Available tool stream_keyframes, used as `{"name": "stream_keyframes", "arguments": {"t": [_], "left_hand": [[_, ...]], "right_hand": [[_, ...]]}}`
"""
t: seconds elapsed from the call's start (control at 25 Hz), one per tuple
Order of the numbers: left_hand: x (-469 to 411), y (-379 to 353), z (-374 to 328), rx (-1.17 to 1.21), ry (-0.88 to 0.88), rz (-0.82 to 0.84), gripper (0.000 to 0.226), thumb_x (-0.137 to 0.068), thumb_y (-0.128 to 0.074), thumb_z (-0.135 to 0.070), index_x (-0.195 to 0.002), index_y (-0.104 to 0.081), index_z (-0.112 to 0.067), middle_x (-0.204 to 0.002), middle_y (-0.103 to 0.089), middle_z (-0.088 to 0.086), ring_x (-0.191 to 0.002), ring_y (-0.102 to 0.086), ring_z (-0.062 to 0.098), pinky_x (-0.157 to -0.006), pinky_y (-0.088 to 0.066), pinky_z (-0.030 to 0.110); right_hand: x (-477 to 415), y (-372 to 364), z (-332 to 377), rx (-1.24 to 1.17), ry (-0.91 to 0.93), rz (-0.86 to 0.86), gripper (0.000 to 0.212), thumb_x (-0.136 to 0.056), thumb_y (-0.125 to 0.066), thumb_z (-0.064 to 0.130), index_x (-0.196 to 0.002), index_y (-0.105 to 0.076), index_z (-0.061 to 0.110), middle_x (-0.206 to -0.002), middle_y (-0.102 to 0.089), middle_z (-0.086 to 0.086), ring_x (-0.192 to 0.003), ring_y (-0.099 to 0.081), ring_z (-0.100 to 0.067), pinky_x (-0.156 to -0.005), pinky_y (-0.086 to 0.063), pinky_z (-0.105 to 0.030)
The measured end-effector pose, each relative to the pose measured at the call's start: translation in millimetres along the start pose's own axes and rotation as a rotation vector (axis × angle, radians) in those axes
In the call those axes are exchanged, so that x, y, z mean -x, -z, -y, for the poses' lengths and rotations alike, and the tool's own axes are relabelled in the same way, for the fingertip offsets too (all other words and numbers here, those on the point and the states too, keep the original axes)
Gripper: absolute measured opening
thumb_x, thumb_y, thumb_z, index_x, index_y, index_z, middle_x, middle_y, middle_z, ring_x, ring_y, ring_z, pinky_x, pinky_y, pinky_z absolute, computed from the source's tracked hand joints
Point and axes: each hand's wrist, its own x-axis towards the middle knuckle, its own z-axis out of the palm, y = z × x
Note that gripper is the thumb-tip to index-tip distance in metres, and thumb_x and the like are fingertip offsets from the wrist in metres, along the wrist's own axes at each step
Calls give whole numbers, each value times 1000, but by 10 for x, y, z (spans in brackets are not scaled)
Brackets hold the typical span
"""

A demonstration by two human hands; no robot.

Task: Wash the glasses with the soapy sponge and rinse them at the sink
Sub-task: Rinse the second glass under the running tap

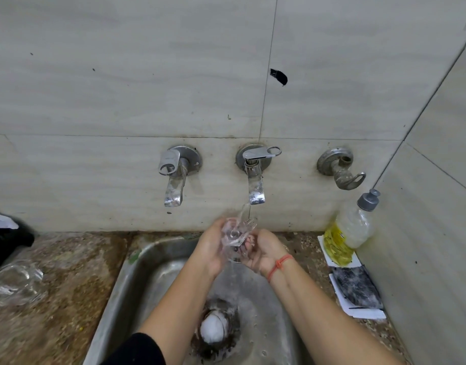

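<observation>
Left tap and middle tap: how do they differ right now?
The middle tap is running, its stream falling onto the glass; the left tap shows no stream. The middle tap's lever points sideways to the right; the left tap's lever hangs down over its spout. Both are chrome, wall-mounted, with looped levers.

Glass (235, 237) under middle tap (255, 177), above sink (137, 275); bottle (350, 227) right, perhaps another glass (15, 283) left.

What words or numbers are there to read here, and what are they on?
No text here can be read.
Bottle label: dark print on yellow, too blurred to read.
White sheet by the wall: a small dark mark, too small to read.
</observation>
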Motion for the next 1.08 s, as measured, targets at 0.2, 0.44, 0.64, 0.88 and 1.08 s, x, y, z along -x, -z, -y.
{"name": "stream_keyframes", "arguments": {"t": [0.2,0.44,0.64,0.88,1.08], "left_hand": [[48,-62,100,-111,-94,86,37,-103,-37,-30,-107,-64,-5,-100,-71,16,-85,-67,24,-77,-54,34],[110,108,245,-513,-335,45,59,-75,-65,-56,-127,-50,-32,-123,-62,-3,-107,-63,15,-91,-53,40],[131,295,192,-58,-147,73,32,-97,-51,-33,-112,-58,-5,-103,-69,20,-83,-70,29,-70,-60,38],[221,475,237,352,-42,-8,37,-98,-47,-36,-111,-61,-4,-94,-72,19,-74,-72,26,-71,-58,36],[251,432,277,484,-1,-4,34,-96,-48,-34,-101,-63,-3,-86,-73,16,-68,-72,23,-58,-60,31]], "right_hand": [[62,58,33,-120,105,-98,35,-96,-34,9,-65,-50,13,-32,-42,6,-23,-39,-6,-34,-43,-13],[170,107,94,118,144,67,37,-100,-25,8,-92,-61,6,-55,-67,-1,-46,-64,-11,-57,-51,-27],[315,-83,155,375,155,202,39,-102,-31,22,-97,-64,3,-80,-68,-8,-73,-65,-16,-76,-52,-25],[162,-612,85,-160,179,163,41,-104,-33,30,-67,-37,13,-39,-40,1,-25,-32,-5,-24,-22,-13],[130,-674,-40,-233,333,250,59,-100,-23,50,-53,-30,15,-33,-23,2,-24,-18,-8,-32,-11,-7]]}}
